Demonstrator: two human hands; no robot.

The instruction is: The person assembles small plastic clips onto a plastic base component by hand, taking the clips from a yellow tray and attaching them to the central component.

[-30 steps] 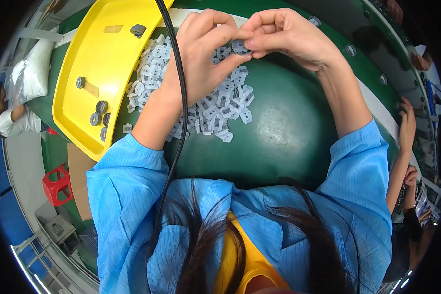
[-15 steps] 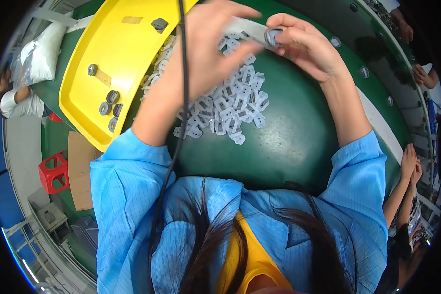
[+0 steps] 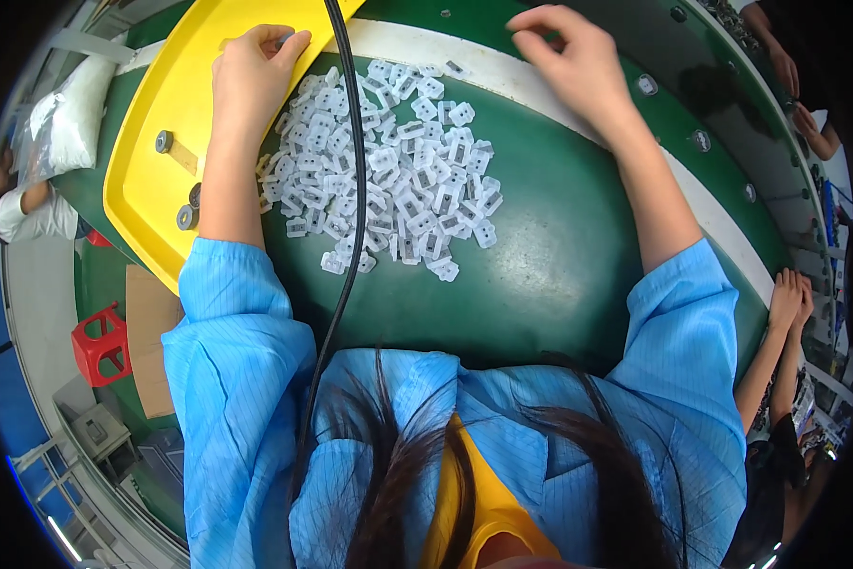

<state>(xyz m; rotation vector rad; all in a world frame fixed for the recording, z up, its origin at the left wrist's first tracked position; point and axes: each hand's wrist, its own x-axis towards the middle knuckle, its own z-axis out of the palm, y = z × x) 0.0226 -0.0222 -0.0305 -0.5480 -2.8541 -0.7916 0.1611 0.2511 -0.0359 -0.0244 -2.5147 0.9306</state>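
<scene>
My left hand [image 3: 251, 76] is over the far part of the yellow tray [image 3: 146, 194], its thumb and fingers closed on a small dark grey round part [image 3: 283, 41] that they mostly hide. My right hand [image 3: 578, 62] is raised above the far side of the table, near the white strip [image 3: 483, 52]; its thumb and curled forefinger are apart and no part shows between them. Between my arms lies a pile of small translucent plastic pieces with dark centres [image 3: 388, 180]. Other grey round parts, such as one ring-shaped part [image 3: 187, 217], sit in the tray beside my left forearm.
A black cable [image 3: 358, 161] hangs across the pile. Several round parts [image 3: 646, 84] lie on the green surface beyond the white strip. At the left are a bag of white material [image 3: 71, 114] and a red stool [image 3: 101, 346]. Other people's arms [image 3: 775, 351] show at the right.
My left hand has moved left from over the pile to the tray and closed on a round part. The grey round part is gone from my right hand, which has moved slightly up.
</scene>
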